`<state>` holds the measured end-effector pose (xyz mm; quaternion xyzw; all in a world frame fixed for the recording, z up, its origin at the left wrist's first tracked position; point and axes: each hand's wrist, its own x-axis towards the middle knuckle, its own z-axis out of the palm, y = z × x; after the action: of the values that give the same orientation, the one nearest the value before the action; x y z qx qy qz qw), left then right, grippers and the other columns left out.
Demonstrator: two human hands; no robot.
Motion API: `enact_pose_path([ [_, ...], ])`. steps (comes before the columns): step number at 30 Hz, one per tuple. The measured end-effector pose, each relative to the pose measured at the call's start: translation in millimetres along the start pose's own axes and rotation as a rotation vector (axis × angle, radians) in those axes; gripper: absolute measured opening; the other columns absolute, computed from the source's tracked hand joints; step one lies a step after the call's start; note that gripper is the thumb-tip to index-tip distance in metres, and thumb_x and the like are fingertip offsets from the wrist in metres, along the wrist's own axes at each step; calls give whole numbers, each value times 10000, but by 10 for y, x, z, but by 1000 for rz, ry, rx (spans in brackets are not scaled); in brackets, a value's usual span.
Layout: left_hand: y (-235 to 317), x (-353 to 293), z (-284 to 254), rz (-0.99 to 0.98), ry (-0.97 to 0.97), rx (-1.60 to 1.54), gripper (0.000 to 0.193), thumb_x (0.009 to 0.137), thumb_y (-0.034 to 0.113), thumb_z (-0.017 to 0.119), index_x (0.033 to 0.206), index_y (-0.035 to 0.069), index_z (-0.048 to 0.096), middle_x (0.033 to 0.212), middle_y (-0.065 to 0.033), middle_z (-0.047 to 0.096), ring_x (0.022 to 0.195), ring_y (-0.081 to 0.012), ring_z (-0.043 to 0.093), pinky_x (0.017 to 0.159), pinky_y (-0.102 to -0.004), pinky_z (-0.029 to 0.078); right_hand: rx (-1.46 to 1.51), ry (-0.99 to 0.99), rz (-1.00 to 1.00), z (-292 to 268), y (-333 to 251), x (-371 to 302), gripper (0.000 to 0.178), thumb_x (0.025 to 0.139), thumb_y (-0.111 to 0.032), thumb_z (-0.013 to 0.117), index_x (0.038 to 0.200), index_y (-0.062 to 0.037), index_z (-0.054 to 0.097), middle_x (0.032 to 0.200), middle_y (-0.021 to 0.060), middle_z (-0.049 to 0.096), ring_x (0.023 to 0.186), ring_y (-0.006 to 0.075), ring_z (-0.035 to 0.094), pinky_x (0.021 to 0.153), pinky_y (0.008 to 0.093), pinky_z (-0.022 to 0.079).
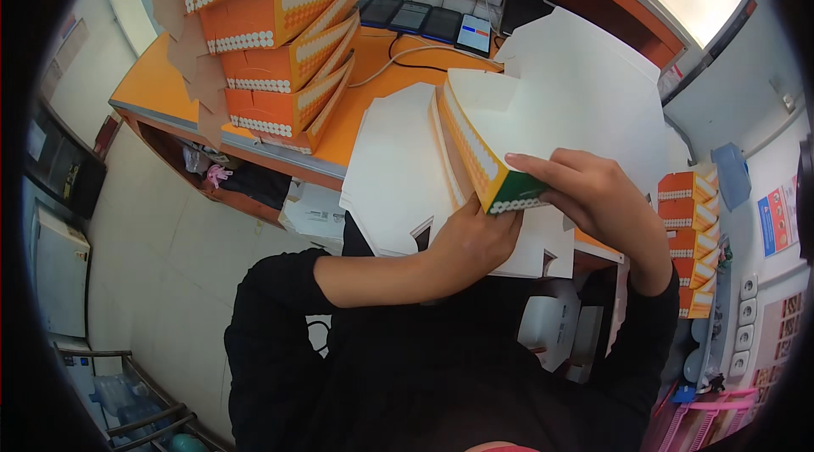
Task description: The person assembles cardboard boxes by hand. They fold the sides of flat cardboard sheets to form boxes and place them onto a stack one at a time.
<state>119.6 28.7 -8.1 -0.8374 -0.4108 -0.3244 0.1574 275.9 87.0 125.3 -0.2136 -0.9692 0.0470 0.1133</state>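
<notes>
The right hand (pixel 585 189), fingers nearly closed, is pinching the carton (pixel 471 145) by its green end; the left hand (pixel 479 240) is curling around its near corner. The carton is sitting above white sheets (pixel 381 172), a strip of orange desk (pixel 377 100) separating them from stacked cartons (pixel 254 62).

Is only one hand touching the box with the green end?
No, the left hand and the right hand are both on the box, near its green end.
</notes>
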Motion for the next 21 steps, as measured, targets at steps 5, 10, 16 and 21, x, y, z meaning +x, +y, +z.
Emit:
enact_pose_path([
  [5, 104, -4, -74, 104, 26, 121, 436, 732, 90, 565, 1107, -131, 573, 921, -132, 546, 890, -231, 562, 792, -306, 488, 39, -15, 46, 163, 66, 150, 415, 766, 0, 649, 1169, -78, 590, 783, 102, 567, 723, 276, 588, 684, 365, 479],
  [10, 103, 40, -86, 69, -62, 171, 349, 713, 81, 561, 1007, -104, 595, 842, -99, 525, 813, -207, 532, 744, -299, 461, -343, 84, -6, 283, -25, 210, 240, 727, -18, 649, 960, -49, 602, 815, 100, 595, 788, 274, 618, 690, 361, 495],
  [16, 25, 146, 71, 67, 12, 115, 216, 690, 62, 572, 881, -25, 621, 775, -67, 496, 734, -185, 499, 631, -285, 414, -289, -109, 134, 245, 96, 145, 86, 714, -66, 631, 798, -55, 646, 717, 106, 627, 740, 298, 638, 655, 383, 500],
  [21, 15, 169, 96, 98, 74, 69, 182, 698, 67, 581, 851, -14, 639, 808, -63, 514, 735, -182, 504, 638, -286, 415, -265, -45, 131, 385, 146, 89, 75, 711, -68, 631, 782, -48, 646, 696, 113, 626, 705, 317, 630, 652, 389, 502],
])
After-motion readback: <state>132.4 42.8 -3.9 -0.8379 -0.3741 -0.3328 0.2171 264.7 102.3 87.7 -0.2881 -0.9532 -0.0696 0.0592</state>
